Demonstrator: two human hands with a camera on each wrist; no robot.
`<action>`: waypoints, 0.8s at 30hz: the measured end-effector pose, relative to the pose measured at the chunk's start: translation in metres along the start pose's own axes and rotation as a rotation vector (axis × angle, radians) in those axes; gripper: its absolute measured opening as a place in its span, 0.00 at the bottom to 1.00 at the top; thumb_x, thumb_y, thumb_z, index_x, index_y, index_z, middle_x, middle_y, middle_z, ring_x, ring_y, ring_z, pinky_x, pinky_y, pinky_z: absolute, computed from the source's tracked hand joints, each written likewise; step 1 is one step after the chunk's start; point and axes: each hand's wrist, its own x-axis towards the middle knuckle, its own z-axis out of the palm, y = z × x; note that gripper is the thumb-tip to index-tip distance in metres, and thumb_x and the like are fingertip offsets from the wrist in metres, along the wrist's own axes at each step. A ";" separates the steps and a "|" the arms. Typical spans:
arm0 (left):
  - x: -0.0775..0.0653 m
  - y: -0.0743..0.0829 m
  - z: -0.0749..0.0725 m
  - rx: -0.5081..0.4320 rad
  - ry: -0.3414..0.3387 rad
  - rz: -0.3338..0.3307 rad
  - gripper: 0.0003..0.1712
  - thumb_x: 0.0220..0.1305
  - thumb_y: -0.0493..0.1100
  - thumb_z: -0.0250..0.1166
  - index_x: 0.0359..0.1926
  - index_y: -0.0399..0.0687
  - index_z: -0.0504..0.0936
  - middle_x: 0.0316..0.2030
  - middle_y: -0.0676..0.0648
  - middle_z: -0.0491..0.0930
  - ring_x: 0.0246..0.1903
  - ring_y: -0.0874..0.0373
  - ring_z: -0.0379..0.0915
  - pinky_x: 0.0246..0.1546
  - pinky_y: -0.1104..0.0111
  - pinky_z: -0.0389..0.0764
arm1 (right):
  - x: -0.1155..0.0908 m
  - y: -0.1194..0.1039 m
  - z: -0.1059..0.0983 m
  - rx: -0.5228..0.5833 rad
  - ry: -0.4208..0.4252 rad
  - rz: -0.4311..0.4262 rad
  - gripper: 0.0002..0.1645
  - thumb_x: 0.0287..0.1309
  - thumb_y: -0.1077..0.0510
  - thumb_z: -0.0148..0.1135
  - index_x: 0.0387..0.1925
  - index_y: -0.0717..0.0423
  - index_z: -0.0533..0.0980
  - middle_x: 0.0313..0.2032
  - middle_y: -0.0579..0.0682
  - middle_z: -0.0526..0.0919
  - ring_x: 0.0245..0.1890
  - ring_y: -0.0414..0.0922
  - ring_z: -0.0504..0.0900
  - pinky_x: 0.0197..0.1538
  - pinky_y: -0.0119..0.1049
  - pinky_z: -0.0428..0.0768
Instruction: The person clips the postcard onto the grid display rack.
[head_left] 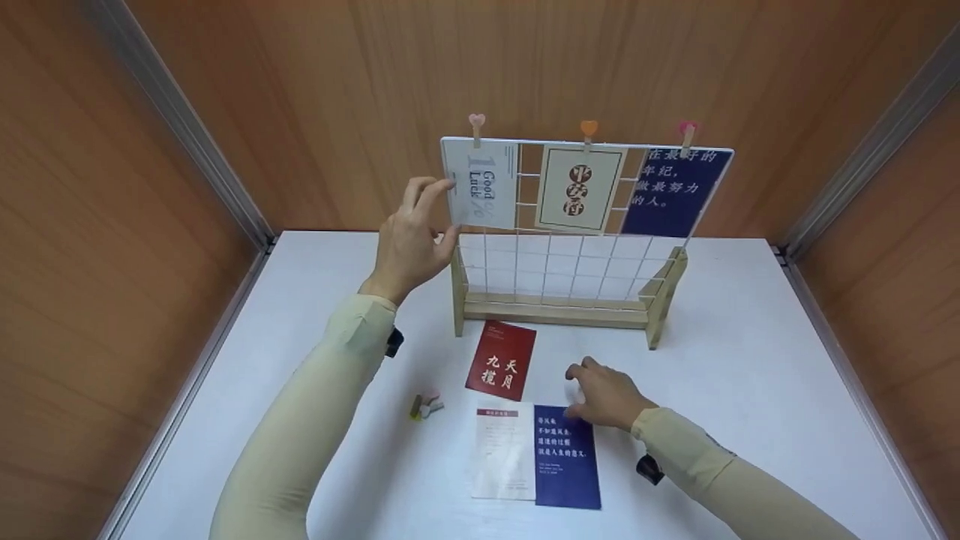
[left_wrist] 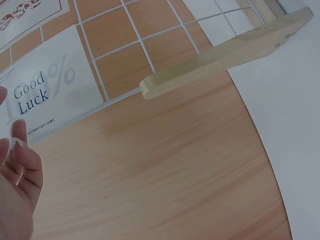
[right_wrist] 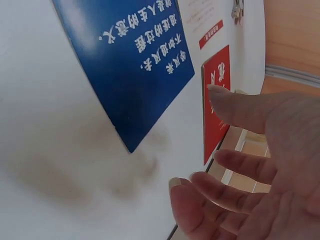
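At the left edge of the white "Good Luck" card [head_left: 499, 206] is my left hand [head_left: 411, 240], its fingers loosely bent and thumb apart from the index finger. Whether those fingertips touch the card or the frame edge, I cannot tell. That card hangs on a white wire grid [head_left: 551, 266], also seen in the left wrist view. Over the table, my right hand [head_left: 609, 394] is beside the upper right corner of a blue card [head_left: 566, 480], holding nothing. The right wrist view shows its fingers relaxed and spread above the white surface, with the red card [right_wrist: 217, 135] beyond.
Heart-topped clips in pale pink [head_left: 477, 124], orange [head_left: 589, 129] and bright pink [head_left: 688, 130] top the grid. A cream card [head_left: 607, 172] and another blue card [head_left: 660, 217] hang there. A white card [head_left: 502, 465] and loose clips [head_left: 426, 407] lie on the table.
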 end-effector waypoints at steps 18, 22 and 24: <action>-0.047 -0.001 0.015 -0.005 -0.141 -0.022 0.25 0.65 0.44 0.66 0.62 0.50 0.75 0.54 0.47 0.73 0.23 0.61 0.72 0.27 0.73 0.77 | -0.009 0.009 0.012 0.019 -0.094 0.045 0.33 0.39 0.56 0.83 0.48 0.60 0.79 0.35 0.48 0.74 0.32 0.45 0.77 0.44 0.47 0.80; -0.065 -0.006 0.018 -0.021 -0.172 -0.059 0.24 0.65 0.45 0.67 0.61 0.51 0.76 0.52 0.48 0.76 0.24 0.61 0.73 0.28 0.73 0.78 | -0.009 0.009 0.014 0.019 -0.114 0.057 0.33 0.39 0.56 0.83 0.48 0.60 0.79 0.36 0.49 0.74 0.34 0.46 0.78 0.45 0.46 0.80; -0.073 -0.008 0.019 -0.022 -0.197 -0.081 0.24 0.65 0.45 0.67 0.61 0.51 0.76 0.50 0.48 0.78 0.25 0.61 0.74 0.30 0.72 0.79 | -0.008 0.009 0.013 0.017 -0.120 0.061 0.32 0.40 0.57 0.83 0.49 0.60 0.79 0.36 0.49 0.74 0.35 0.46 0.78 0.45 0.46 0.80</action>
